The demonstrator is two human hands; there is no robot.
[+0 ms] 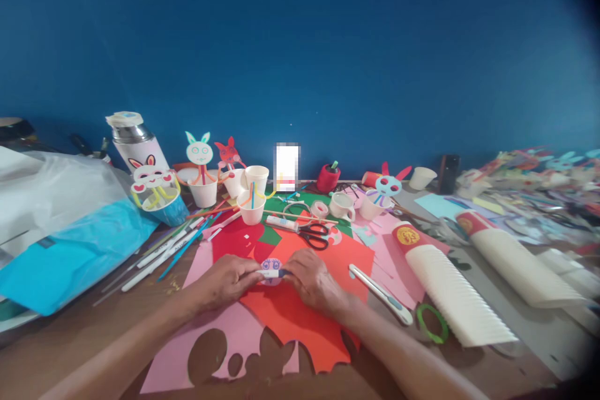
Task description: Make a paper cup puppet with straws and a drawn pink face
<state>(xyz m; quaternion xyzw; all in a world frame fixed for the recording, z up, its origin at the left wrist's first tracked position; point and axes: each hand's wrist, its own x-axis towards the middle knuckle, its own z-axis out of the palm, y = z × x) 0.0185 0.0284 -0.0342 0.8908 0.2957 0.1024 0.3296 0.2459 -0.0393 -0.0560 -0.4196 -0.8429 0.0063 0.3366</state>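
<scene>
A white marker (269, 274) with a dark end lies across both my hands. My left hand (229, 281) pinches its white end, and the fingers of my right hand (313, 278) close around the dark end. Just behind the marker shows a small pale paper face (270, 262) with drawn purple-blue eyes; its lower part is mostly covered. Beneath my hands spreads an orange paper sheet (328, 319), overlapping a pink sheet (171, 359) with cut-out holes. Black-handled scissors (314, 237) and a white tube (281, 223) lie beyond my hands.
A white cutter knife (382, 295), a green tape ring (432, 324) and a sleeve of paper cups (462, 290) lie to the right. Decorated cups such as the rabbit cup (202, 190) line the back. Several markers (154, 259) and a blue bag (79, 250) are at left.
</scene>
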